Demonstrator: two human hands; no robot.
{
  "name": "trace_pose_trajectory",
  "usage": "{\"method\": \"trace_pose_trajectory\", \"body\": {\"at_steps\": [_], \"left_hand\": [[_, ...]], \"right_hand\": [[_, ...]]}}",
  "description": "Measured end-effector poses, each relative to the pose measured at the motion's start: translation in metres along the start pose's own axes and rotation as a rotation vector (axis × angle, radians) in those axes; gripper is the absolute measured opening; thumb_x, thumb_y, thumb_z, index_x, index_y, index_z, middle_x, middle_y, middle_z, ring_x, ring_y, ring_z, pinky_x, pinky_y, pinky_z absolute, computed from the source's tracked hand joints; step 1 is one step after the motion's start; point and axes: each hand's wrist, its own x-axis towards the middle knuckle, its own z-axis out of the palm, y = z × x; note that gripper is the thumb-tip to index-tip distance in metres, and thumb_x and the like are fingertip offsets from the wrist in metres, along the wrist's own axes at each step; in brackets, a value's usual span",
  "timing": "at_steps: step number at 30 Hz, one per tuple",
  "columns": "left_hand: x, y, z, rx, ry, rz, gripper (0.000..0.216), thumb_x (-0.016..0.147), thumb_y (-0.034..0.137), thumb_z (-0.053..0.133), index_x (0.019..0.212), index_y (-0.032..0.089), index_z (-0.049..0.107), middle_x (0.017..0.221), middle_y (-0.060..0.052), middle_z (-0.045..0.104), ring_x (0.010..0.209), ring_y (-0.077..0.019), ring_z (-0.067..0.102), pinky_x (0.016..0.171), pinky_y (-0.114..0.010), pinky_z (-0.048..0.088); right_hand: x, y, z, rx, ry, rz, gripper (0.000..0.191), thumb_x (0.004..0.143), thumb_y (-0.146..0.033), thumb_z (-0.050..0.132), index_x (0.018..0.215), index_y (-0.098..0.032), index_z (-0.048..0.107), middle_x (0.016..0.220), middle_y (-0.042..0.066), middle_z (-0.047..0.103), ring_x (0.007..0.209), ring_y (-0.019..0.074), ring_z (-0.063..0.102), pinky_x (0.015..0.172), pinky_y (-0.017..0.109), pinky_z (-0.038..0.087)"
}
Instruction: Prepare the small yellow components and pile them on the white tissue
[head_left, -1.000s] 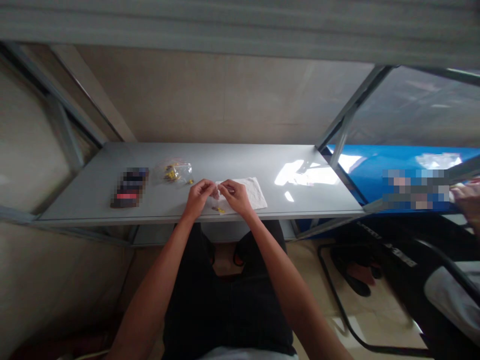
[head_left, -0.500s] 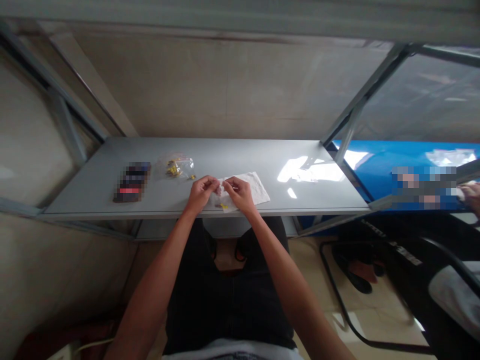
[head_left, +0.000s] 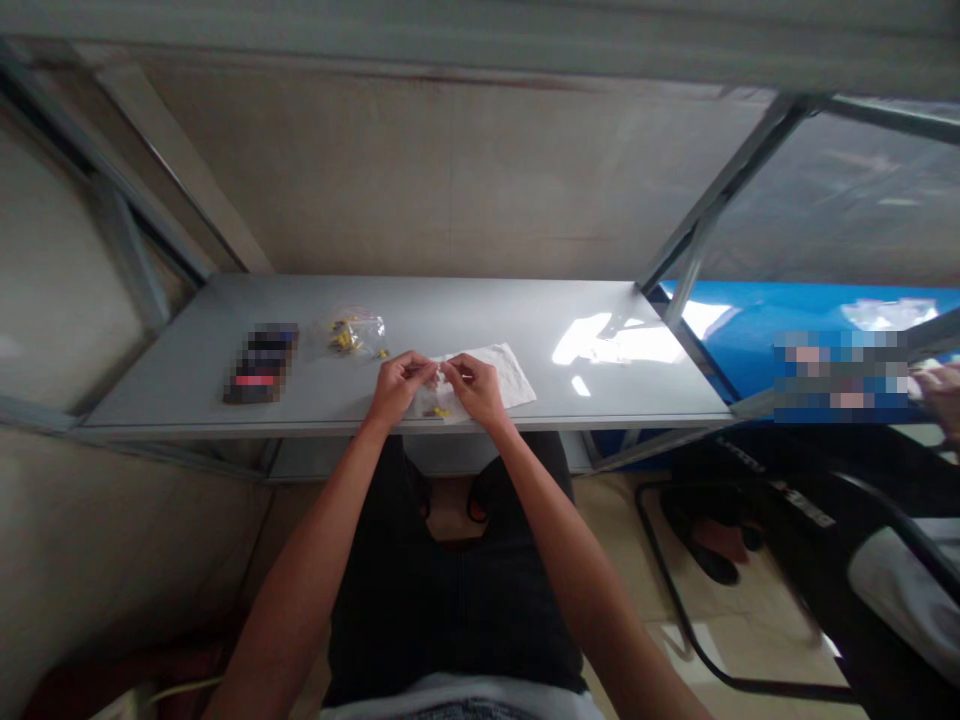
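Note:
My left hand and my right hand meet fingertip to fingertip over the front edge of a grey shelf. Both are pinched shut on something small between them that I cannot make out. Under the hands lies a white paper napkin with a small yellow piece near its front corner. A clear plastic bag with small yellow parts lies just left of my left hand.
A dark flat object, blurred out, lies on the shelf's left part. Metal frame posts rise at both ends. To the right is a blue surface, another person's hand, and a black chair.
Both hands stay pinched together at the same spot over the napkin. The view has shifted slightly; nothing on the shelf has moved.

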Motion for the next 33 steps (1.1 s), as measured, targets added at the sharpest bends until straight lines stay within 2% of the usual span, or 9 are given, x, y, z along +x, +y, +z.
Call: {"method": "trace_pose_trajectory", "body": {"at_steps": [6, 20, 24, 28, 33], "left_hand": [[0.0, 0.0012, 0.0014, -0.045, 0.035, -0.01, 0.033, 0.077, 0.047, 0.082, 0.074, 0.017, 0.069, 0.064, 0.0, 0.068, 0.057, -0.0126, 0.061, 0.063, -0.026, 0.051], [0.0011, -0.0019, 0.001, -0.044, -0.042, -0.061, 0.039, 0.073, 0.051, 0.086, 0.084, 0.015, 0.072, 0.07, -0.002, 0.071, 0.062, -0.0145, 0.064, 0.065, -0.027, 0.054], [0.0006, -0.0007, 0.0003, -0.034, -0.034, -0.053, 0.038, 0.071, 0.049, 0.087, 0.081, 0.015, 0.074, 0.069, -0.003, 0.072, 0.062, -0.0145, 0.064, 0.065, -0.027, 0.053], [-0.0005, 0.0001, 0.0003, 0.0, -0.038, -0.028, 0.036, 0.073, 0.049, 0.087, 0.076, 0.015, 0.074, 0.064, -0.002, 0.07, 0.058, -0.0133, 0.062, 0.062, -0.025, 0.049], [0.0008, -0.0016, -0.0002, 0.011, -0.049, -0.054, 0.047, 0.077, 0.06, 0.081, 0.085, 0.014, 0.079, 0.075, -0.007, 0.077, 0.067, -0.0192, 0.069, 0.07, -0.031, 0.056]], "right_hand": [[0.001, -0.0015, -0.0015, 0.037, 0.031, 0.01, 0.047, 0.092, -0.066, 0.059, 0.08, -0.02, 0.063, 0.072, 0.003, 0.065, 0.067, 0.0148, 0.061, 0.062, 0.026, 0.05], [0.0004, -0.0017, -0.0042, -0.049, 0.009, -0.047, 0.035, 0.098, -0.053, 0.053, 0.083, -0.021, 0.059, 0.075, 0.001, 0.062, 0.069, 0.0143, 0.058, 0.062, 0.025, 0.045], [0.0004, -0.003, -0.0016, -0.066, -0.02, -0.027, 0.039, 0.098, -0.057, 0.052, 0.082, -0.021, 0.06, 0.073, 0.001, 0.063, 0.068, 0.0146, 0.058, 0.063, 0.026, 0.046], [0.0004, -0.0025, 0.0, -0.162, -0.063, -0.081, 0.04, 0.1, -0.053, 0.049, 0.078, -0.021, 0.06, 0.071, 0.002, 0.063, 0.065, 0.0141, 0.054, 0.065, 0.027, 0.044], [-0.0004, -0.0024, -0.0024, -0.222, 0.046, -0.123, 0.04, 0.102, -0.051, 0.048, 0.075, -0.022, 0.055, 0.067, -0.001, 0.056, 0.061, 0.0134, 0.048, 0.062, 0.028, 0.038]]}}
